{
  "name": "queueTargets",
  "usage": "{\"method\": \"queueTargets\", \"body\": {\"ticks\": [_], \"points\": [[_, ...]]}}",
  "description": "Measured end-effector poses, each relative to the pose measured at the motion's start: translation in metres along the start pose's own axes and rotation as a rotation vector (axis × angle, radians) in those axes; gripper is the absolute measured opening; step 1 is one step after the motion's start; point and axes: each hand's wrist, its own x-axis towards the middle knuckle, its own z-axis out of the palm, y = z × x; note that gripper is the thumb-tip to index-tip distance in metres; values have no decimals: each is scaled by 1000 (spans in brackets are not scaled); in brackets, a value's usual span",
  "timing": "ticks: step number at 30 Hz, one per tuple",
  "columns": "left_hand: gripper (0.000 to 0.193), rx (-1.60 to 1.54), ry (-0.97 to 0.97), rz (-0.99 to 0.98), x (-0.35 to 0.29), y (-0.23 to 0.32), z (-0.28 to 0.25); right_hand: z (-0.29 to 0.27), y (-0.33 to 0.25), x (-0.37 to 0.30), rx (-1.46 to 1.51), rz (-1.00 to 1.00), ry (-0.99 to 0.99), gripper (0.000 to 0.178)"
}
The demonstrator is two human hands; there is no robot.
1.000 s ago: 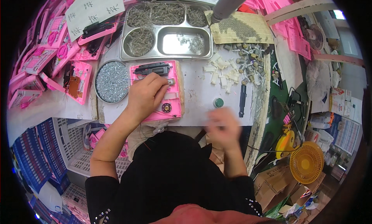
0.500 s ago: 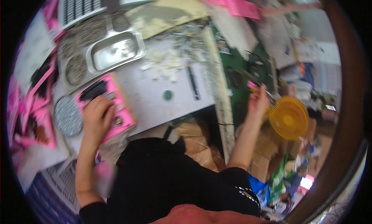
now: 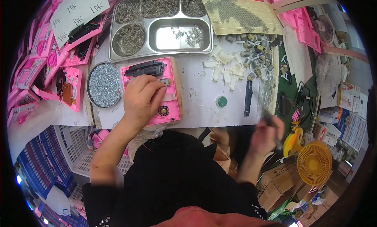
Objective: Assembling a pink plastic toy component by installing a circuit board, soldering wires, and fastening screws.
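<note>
My left hand (image 3: 142,99) rests over a pink plastic casing (image 3: 171,105), thumb and fingers bent and pressed together; what they pinch is hidden. The casing holds a black elongated mechanism (image 3: 145,68), a small greenish piece (image 3: 165,82) by my fingertips and a round black part (image 3: 163,110). A round dish of small silvery screws (image 3: 105,85) stands just left of it. Off the table's right front edge, my right hand (image 3: 268,136) is blurred by motion, closed around a dark, slim tool (image 3: 271,120) whose kind I cannot make out.
Behind the casing lies a steel compartment tray (image 3: 161,52) with small metal pieces. White plastic parts (image 3: 226,66), small motors (image 3: 255,50), a green round lid (image 3: 221,101) and a black strip (image 3: 248,99) lie right. Pink casings (image 3: 39,66) pile up left; a yellow fan (image 3: 314,163) stands right.
My right hand has come back toward me from the green surface at the right, bringing the dark tool. The view has turned and shifted; my left hand stays on the pink casing.
</note>
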Motion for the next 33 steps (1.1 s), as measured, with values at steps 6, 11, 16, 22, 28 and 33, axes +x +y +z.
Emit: {"method": "queueTargets", "body": {"ticks": [6,11,16,22,28,33], "points": [[17,16,-9,-5,-1,-1,0,106,20,-4,-141,-137,-621,27],[18,37,-35,-11,-2,-2,-1,120,28,-4,-210,-164,-665,23],[18,50,-20,-3,-2,-2,0,131,33,-3,-211,-256,-633,26],[17,51,-11,17,-4,-5,2,135,34,-2,-219,-283,-633,27],[18,76,-6,23,-4,-6,3,138,35,0,-230,-319,-648,27],[18,84,-9,6,-3,-3,2,138,36,-2,-216,-345,-646,27]]}}
